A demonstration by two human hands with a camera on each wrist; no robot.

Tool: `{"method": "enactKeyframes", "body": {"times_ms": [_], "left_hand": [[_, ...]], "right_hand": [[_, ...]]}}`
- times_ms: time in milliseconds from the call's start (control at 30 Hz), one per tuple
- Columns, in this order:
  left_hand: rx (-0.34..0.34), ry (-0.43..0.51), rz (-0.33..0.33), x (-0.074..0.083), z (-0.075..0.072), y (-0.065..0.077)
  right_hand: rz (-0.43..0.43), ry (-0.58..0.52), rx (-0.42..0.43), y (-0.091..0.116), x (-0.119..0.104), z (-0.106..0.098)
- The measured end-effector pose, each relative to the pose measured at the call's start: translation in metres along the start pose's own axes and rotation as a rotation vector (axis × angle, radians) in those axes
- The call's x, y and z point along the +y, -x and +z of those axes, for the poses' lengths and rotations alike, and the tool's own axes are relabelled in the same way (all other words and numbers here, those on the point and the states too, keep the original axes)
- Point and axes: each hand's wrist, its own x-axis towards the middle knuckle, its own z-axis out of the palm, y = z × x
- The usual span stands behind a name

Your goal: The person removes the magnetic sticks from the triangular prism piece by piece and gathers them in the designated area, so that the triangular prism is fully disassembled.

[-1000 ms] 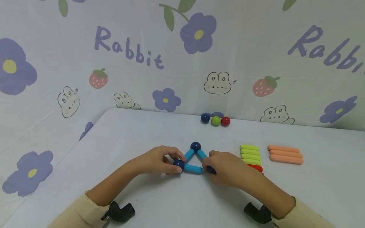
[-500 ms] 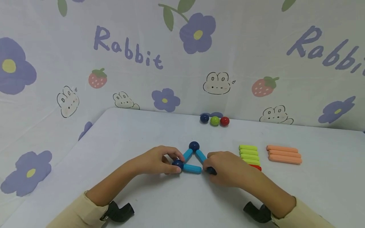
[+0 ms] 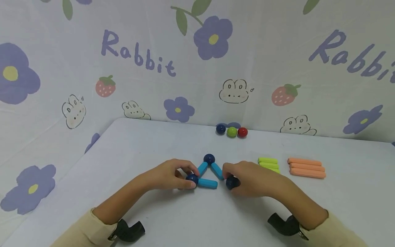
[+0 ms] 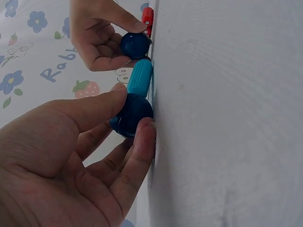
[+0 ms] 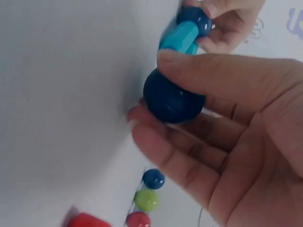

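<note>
My left hand [image 3: 172, 175] pinches a dark blue ball [image 3: 192, 178] between thumb and fingers. From that ball a light blue stick [image 3: 208, 183] points right, and a second stick [image 3: 202, 168] runs up to another dark blue ball [image 3: 209, 159] at the top. A third light blue stick [image 3: 217, 170] slants down right from the top ball. To the right, my right hand [image 3: 251, 176] grips a separate dark blue ball [image 3: 232, 182], thumb above and fingers below in the right wrist view. A gap shows between this ball and the lower stick's free end.
Farther back sit a navy ball [image 3: 220, 129], a green ball [image 3: 232, 132] and a red ball [image 3: 242, 132]. Yellow-green sticks [image 3: 268, 165] and orange sticks [image 3: 306, 168] lie at the right. Red sticks [image 4: 147, 16] show in the left wrist view, hidden by my right hand in the head view.
My right hand has shifted slightly right with its ball, opening a gap to the stick ends. It now covers the red sticks in the head view. My left hand keeps its hold.
</note>
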Motion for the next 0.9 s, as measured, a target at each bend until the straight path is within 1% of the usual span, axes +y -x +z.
{"method": "enactKeyframes", "body": {"times_ms": [133, 267, 400, 533, 633, 800, 900], "left_hand": [[-0.001, -0.001, -0.003, 0.000, 0.001, 0.000], [-0.001, -0.001, -0.010, -0.001, 0.000, 0.000], [-0.002, -0.004, -0.008, -0.002, 0.000, 0.000], [-0.001, -0.005, -0.008, -0.001, 0.000, 0.000], [0.003, -0.005, -0.018, -0.001, 0.000, 0.000], [0.001, -0.016, -0.020, -0.002, 0.000, -0.001], [-0.004, -0.015, -0.012, -0.002, 0.000, -0.002]], "right_hand": [[-0.099, -0.062, 0.000, -0.001, 0.010, -0.002], [-0.216, -0.097, 0.033, -0.001, 0.015, -0.005], [-0.281, -0.098, 0.068, -0.001, 0.017, -0.010], [-0.284, -0.109, 0.109, -0.003, 0.019, -0.015], [-0.274, -0.112, 0.139, -0.010, 0.023, -0.018], [-0.241, -0.099, 0.182, -0.032, 0.030, -0.034], [-0.187, -0.060, 0.220, -0.050, 0.029, -0.047]]}}
